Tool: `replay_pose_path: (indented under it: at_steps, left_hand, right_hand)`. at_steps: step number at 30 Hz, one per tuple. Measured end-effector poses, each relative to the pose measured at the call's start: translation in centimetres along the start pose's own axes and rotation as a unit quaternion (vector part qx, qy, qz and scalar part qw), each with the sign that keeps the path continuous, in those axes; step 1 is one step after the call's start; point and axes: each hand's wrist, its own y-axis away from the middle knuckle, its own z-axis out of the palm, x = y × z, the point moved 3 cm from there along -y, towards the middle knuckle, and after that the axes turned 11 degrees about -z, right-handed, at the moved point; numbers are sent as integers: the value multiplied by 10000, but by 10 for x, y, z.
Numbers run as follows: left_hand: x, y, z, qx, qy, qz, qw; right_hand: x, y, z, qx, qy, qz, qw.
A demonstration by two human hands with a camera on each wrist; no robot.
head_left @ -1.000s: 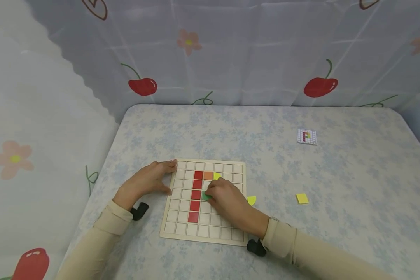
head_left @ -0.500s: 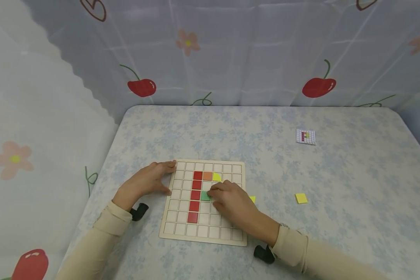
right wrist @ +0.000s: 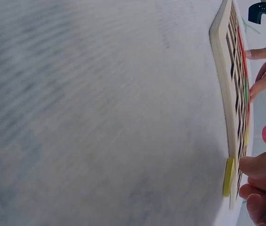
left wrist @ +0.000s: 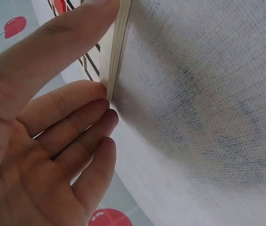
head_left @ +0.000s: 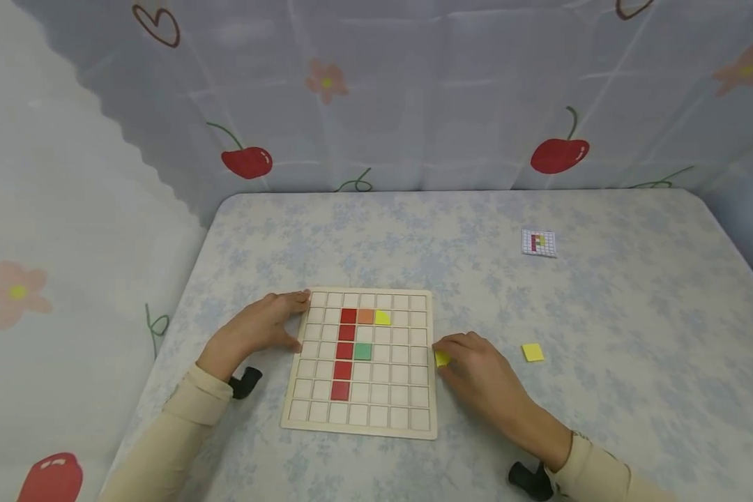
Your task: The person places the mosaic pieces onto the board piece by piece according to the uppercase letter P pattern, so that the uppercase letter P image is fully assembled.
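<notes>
A pale wooden grid board (head_left: pixel 398 416) lies flat, with a column of red square tiles (head_left: pixel 343 351), an orange tile (head_left: pixel 366 316), a yellow tile with one rounded corner (head_left: pixel 383 318) and a green tile (head_left: pixel 362 351) in its cells. My left hand (head_left: pixel 252 328) rests at the board's left edge, thumb and fingers apart; its fingertips touch the edge in the left wrist view. At the right edge, my right hand (head_left: pixel 486 380) has thumb and forefinger over a loose yellow tile (right wrist: pixel 228 177), which is partly covered in the head view. The right wrist view shows the thumb just above it.
A second yellow square tile (head_left: pixel 533 353) lies on the table to the right of my right hand. Farther back is a small card (head_left: pixel 538 242) printed with a coloured grid pattern. A patterned cloth (head_left: pixel 602 300) covers the table, and a printed curtain (head_left: pixel 414 90) hangs behind.
My right hand has let go of the green tile, leaving it in its cell, and moved right to the loose yellow tile beside the board. The left hand stays at the edge.
</notes>
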Motion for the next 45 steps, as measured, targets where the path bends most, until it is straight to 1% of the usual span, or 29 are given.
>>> replay_pose_path:
  at_steps: [3,10,14,16,18,23,25,27,29,32,41,45]
  left_hand:
    - [-2,1,1,-11,58,-35,10000]
    - [-6,0,5,30,73,-68,9999]
    - [-5,0,4,63,47,-30,10000]
    - [-5,0,4,88,28,4,10000]
    - [-5,0,3,104,-1,17,9999]
    - [-5,0,3,88,-8,-14,10000]
    - [-5,0,2,86,-23,-3,10000]
    - [-5,0,2,102,-50,-6,9999]
    - [-5,0,1,126,-66,2,9999]
    - [-5,0,1,121,-69,-31,9999]
    - [-3,0,1,89,-56,10,9999]
    - [0,0,1,80,-23,30,10000]
  right_hand:
    - [4,4,0,-78,-6,50,10000]
    - [8,5,2,-473,-154,146,9987]
    - [9,6,2,-527,-194,164,9983]
    - [10,6,3,-490,-202,54,9986]
    - [11,6,4,-428,-236,-171,9987]
    - [14,5,2,-318,-244,-1035,9938]
    - [16,4,-1,-266,-251,-1204,9921]
    - [18,3,-5,-209,-265,-1247,9916]
    - [17,0,-7,-175,-327,-1247,9915]
    - [12,-7,-6,-239,-399,-1347,9898]
    - [-13,-43,18,-466,-656,-1753,9812]
    - [-21,-53,25,-612,-748,-1775,9794]
